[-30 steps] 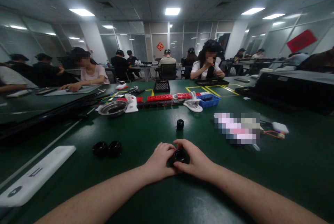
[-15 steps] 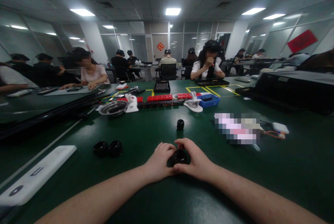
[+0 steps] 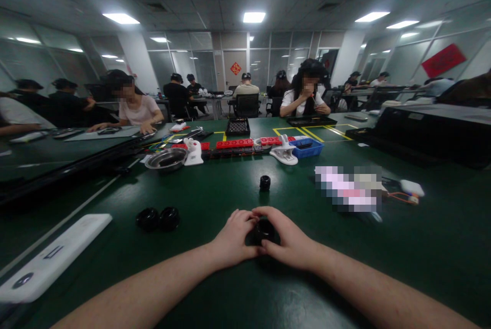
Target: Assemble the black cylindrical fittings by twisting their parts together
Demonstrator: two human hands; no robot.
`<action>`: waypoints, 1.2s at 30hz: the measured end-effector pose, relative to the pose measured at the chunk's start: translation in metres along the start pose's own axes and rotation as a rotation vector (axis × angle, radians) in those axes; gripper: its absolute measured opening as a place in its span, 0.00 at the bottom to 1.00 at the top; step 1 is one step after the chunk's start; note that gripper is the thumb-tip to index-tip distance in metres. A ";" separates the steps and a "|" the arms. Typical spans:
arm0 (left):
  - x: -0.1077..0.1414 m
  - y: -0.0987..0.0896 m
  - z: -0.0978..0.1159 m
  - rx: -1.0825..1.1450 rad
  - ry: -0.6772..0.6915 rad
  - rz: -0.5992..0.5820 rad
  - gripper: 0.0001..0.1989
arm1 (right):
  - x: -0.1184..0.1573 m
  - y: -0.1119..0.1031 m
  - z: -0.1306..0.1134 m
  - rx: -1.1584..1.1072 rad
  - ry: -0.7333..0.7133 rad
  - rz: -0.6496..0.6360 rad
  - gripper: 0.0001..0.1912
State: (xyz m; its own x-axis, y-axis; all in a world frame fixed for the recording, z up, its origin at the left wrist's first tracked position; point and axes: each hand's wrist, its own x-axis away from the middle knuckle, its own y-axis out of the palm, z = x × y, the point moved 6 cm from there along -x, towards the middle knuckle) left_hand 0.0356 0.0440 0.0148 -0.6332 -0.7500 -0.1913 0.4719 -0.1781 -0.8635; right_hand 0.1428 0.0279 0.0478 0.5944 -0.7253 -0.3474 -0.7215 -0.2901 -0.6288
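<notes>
Both hands are curled round a glossy black ring-shaped part (image 3: 265,230) on the green table, near its front middle. My left hand (image 3: 236,237) wraps its left side, fingertips at the far edge and thumb at the near edge. From the right, my right hand (image 3: 286,237) closes on the same part, its thumb on the near rim. Just beyond the hands stands a smaller black round part (image 3: 265,182). Two more black round parts, one (image 3: 148,219) beside the other (image 3: 169,218), lie to the left of my left hand.
A long white case (image 3: 57,255) lies at the left. Further back are a metal bowl (image 3: 166,159), white clamps, red strips (image 3: 235,143) and a blue bin (image 3: 308,149). A blurred packet (image 3: 347,189) with wires lies right. People sit beyond.
The fingers and thumb of my right hand have shifted slightly round the black part. My left hand has hardly moved. A person at the left has moved a hand to the right.
</notes>
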 end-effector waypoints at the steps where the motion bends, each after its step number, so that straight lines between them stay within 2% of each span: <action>1: 0.000 0.000 0.000 0.000 -0.004 -0.001 0.24 | 0.000 -0.001 0.002 0.018 0.016 0.018 0.29; 8: 0.000 0.000 0.001 0.014 -0.008 -0.005 0.22 | -0.003 -0.001 0.008 0.077 0.102 0.064 0.26; 11: 0.000 0.000 0.001 0.014 -0.009 -0.003 0.22 | -0.002 0.000 0.004 0.030 0.066 0.033 0.24; 16: 0.001 0.000 0.001 0.007 -0.003 0.005 0.22 | -0.001 0.001 -0.003 -0.026 -0.009 -0.022 0.28; 22: 0.000 0.002 -0.001 -0.014 0.006 0.016 0.21 | -0.002 -0.002 0.007 0.094 0.080 0.071 0.26; 27: 0.000 0.001 -0.001 0.008 -0.002 0.024 0.23 | -0.003 0.000 0.012 0.094 0.146 0.066 0.27; 30: 0.000 0.001 0.000 0.015 0.008 0.029 0.24 | -0.002 0.001 0.006 0.037 0.087 0.026 0.25; 33: 0.000 0.001 -0.001 0.012 -0.001 0.022 0.25 | -0.001 0.001 -0.002 -0.007 -0.003 -0.021 0.28; 36: 0.000 0.002 -0.002 0.005 -0.010 0.010 0.26 | -0.001 -0.002 -0.002 0.014 0.002 0.006 0.29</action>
State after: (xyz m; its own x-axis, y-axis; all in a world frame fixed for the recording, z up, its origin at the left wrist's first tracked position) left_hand 0.0352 0.0445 0.0124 -0.6224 -0.7580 -0.1951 0.4813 -0.1741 -0.8591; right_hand 0.1434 0.0277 0.0510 0.5892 -0.7283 -0.3499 -0.7202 -0.2770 -0.6360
